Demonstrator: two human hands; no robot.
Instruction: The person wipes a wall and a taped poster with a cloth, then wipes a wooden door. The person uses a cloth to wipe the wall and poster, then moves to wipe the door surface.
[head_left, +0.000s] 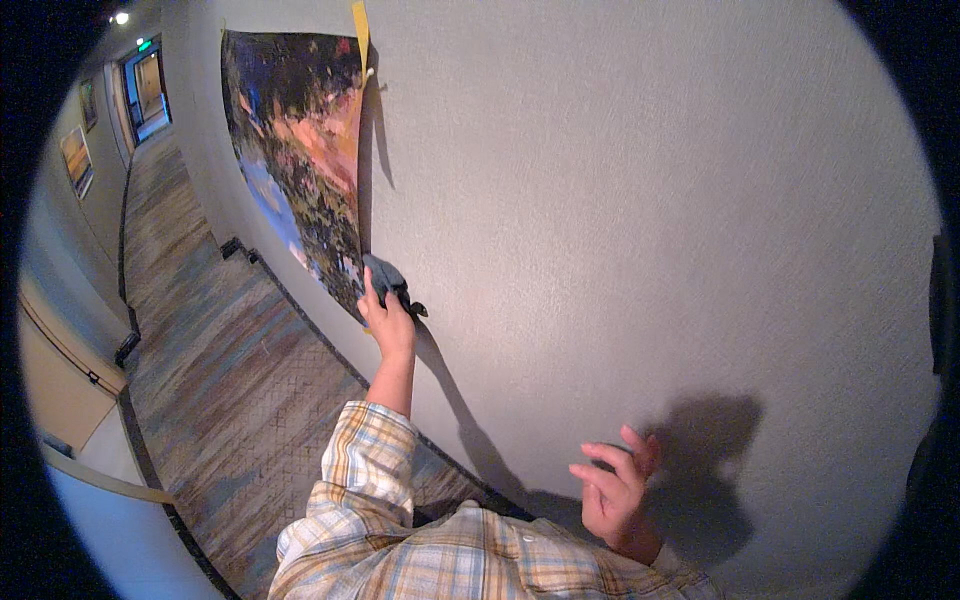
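My left hand reaches out along the wall and holds a crumpled grey cloth at the right edge of a painting. Something small and black pokes out beside the cloth; what it is, I cannot tell. The painting is unglazed, with dark, orange, pink and blue patches, and hangs on the grey textured wall. A yellow strip runs along its upper right edge, near a small white pin or knob. My right hand hovers before the wall, empty, fingers loosely bent and apart.
A corridor with patterned carpet stretches away on the left, edged by a dark baseboard. Two smaller framed pictures, one showing a sunset-like scene, hang on the opposite wall. A doorway under a green sign stands at the far end.
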